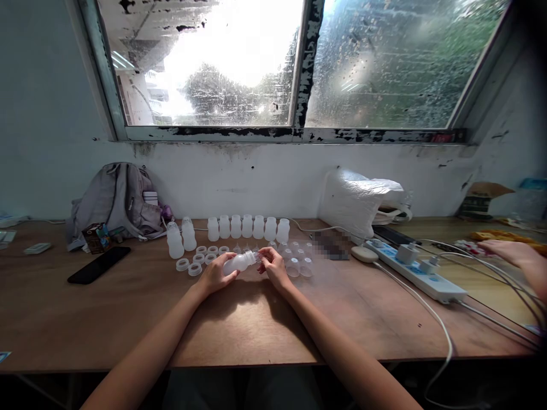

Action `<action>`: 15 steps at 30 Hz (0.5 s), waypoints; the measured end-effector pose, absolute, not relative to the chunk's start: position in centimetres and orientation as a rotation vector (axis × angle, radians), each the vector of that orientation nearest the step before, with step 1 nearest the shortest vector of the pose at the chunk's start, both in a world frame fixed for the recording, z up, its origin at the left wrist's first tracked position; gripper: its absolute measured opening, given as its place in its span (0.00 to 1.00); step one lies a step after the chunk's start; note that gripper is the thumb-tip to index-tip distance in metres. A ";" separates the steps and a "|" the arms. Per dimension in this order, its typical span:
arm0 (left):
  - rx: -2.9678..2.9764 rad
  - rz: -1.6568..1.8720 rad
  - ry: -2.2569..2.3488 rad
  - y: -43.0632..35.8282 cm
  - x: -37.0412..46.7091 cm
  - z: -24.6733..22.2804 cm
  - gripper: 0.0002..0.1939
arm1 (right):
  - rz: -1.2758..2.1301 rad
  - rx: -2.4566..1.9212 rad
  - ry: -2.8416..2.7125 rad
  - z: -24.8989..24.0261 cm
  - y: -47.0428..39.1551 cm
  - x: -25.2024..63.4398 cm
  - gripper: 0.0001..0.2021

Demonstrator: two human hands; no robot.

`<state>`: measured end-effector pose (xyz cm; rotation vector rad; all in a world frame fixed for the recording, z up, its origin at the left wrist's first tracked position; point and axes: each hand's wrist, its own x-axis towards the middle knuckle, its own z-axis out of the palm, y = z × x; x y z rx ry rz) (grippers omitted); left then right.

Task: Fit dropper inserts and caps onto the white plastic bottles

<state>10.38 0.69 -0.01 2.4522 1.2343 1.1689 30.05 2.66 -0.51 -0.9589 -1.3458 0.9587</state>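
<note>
My left hand (219,274) is wrapped round a frosted bottle (237,263), which lies tilted with its neck to the right. At that neck, my right hand (272,265) pinches a small clear piece (257,257), partly hidden by the fingers. White rings (195,269) lie in a group to the left of my left hand. Clear domed caps (306,267) stand in rows beside my right hand. Behind the hands is a row of frosted bottles (247,226). Two taller bottles with tops (175,240) stand at its left.
A grey backpack (122,199) and a black phone (99,265) are on the left. To the right lie a power strip (421,276) with cables, a round white charger (364,254) and a white bag (354,199). Another person's hand (508,251) is at the far right.
</note>
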 end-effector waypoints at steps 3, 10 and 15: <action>2.459 1.175 1.227 0.7 10.4 0.1 0.20 | 0.956 -0.958 -1.361 -0.6 2.7 30.1 0.09; 2.464 1.190 1.193 0.2 10.6 0.6 0.19 | 0.927 -0.941 -1.393 -0.9 2.9 30.3 0.08; 2.460 1.181 1.190 0.2 10.6 0.6 0.20 | 0.895 -0.982 -1.435 -0.9 2.9 30.4 0.10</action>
